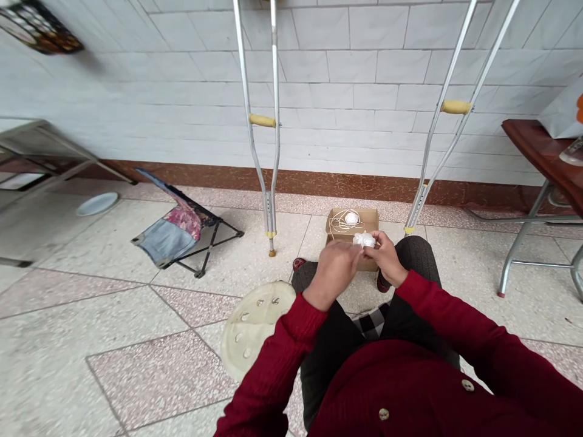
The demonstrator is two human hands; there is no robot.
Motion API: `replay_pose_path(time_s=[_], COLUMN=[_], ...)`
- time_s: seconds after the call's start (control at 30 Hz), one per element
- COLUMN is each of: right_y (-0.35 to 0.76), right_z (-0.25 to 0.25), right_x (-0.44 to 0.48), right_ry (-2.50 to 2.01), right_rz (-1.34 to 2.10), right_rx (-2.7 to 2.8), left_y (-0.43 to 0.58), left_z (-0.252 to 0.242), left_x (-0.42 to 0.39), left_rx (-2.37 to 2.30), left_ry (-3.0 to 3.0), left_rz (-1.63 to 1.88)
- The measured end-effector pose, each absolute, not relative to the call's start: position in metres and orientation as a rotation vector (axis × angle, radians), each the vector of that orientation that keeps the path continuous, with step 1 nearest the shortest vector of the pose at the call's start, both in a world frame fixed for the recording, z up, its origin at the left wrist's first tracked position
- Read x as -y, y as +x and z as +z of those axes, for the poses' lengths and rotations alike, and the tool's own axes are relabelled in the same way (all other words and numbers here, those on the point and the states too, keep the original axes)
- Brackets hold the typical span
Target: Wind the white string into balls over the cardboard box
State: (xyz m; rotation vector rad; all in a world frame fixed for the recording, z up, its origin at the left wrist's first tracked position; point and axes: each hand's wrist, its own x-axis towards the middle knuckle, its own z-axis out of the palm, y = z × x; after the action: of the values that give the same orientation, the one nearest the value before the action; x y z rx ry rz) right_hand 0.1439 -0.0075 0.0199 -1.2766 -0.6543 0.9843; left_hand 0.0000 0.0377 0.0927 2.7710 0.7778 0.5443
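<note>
Between my hands, above the cardboard box, is a white ruffled bundle, perhaps a cloth or paper flower; its exact kind I cannot make out. My right hand pinches it from the right with thumb and fingers. On the other side my left hand has its fingers closed at the bundle's near left edge, and the back of the hand hides much of that grip. The open cardboard box holds a second white round piece and loops of thin white cord. My left wrist and hand cover the box's near left part.
Two crutches lean on the tiled wall. A low folding chair stands to the left, a round pale mat lies by my left leg, and a plate rests farther off. At right is a brown table.
</note>
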Motion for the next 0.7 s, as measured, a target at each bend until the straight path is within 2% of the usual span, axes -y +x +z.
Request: replay_pose_path(time_s=[0.13, 0.37, 0.57, 0.7], right_y=[0.14, 0.132, 0.129, 0.138], right_z=[0.028, 0.045, 0.041, 0.029], right_x=[0.0, 0.058, 0.078, 0.058], right_ry=[-1.253, -1.206, -1.208, -1.373], right_rz=[0.931, 1.324, 1.344, 1.131], right_rx=[0.59, 0.802, 0.955, 1.093], left_y=[-0.008, -0.019, -0.003, 0.007], left_z=[0.058, 0.009, 0.026, 0.063], left_x=[-0.013, -0.02, -0.048, -0.06], left_rx=[-0.848, -0.999, -0.767, -0.796], left_ry=[2.565, 2.331, 2.444, 2.731], left_rz=[0.493, 0.345, 0.363, 0.435])
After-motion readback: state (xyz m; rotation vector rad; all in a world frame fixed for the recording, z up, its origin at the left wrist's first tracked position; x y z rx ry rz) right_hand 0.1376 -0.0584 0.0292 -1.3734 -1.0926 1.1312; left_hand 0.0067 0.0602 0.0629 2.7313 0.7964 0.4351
